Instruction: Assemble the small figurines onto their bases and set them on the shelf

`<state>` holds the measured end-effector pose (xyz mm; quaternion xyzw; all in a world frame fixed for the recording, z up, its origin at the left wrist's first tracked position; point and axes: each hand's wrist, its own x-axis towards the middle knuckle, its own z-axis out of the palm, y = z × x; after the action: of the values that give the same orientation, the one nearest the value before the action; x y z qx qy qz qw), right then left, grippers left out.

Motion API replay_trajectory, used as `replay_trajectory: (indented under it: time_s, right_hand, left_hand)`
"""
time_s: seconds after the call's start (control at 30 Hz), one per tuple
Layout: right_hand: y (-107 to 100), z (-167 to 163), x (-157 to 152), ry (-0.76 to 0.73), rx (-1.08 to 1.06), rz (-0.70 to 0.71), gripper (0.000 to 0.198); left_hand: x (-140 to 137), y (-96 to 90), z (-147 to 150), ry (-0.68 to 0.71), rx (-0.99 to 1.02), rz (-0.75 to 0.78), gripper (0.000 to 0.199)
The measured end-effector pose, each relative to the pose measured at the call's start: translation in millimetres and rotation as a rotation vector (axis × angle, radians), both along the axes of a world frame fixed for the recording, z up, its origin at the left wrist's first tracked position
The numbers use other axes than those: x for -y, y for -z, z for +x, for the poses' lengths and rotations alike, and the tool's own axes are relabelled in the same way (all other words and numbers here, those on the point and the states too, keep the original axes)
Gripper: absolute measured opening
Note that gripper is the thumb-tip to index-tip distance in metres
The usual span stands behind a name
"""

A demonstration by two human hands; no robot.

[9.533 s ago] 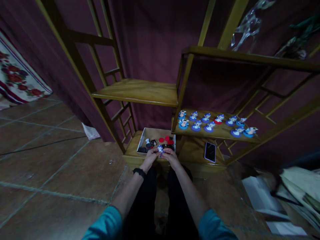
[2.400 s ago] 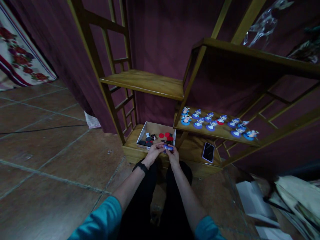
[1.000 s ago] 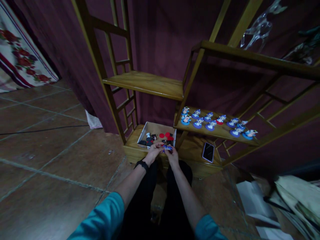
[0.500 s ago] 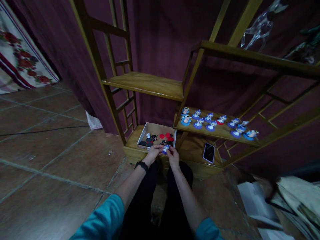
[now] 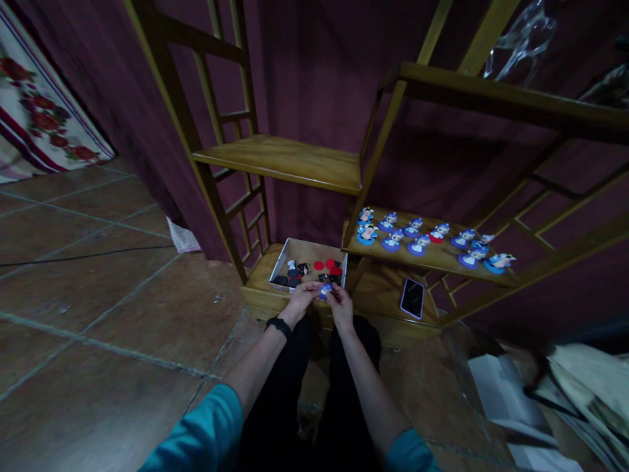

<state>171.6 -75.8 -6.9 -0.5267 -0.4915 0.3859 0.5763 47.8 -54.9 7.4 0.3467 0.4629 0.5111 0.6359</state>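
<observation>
A small purple-and-white figurine is pinched between my two hands, just over the near edge of a shallow cardboard box. My left hand, with a black band on the wrist, grips its left side. Closed on the right side is my right hand. Inside the box lie red discs, dark discs and small dark figures. Similar figurines stand in two rows on the shelf to the right, mostly purple, some blue and one with a red base.
A phone lies on the low wooden ledge at right. The wooden shelf unit has an upper board at left and slanting posts. Glass ornaments stand at top right. White boxes and a pale bag rest on the floor.
The view has shifted slightly, so the shelf and figurines appear a little farther right. Both hands keep hold of the figurine in nearly the same place.
</observation>
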Motion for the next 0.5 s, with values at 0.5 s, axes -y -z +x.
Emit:
replay_trajectory:
  time_s: [0.5]
  right_hand:
    - [-1.6,0.0,3.6,-0.062,0.019,0.046,0.029]
  left_hand:
    - [1.7,-4.2,-0.6,-0.029,-0.012,0.096,0.021]
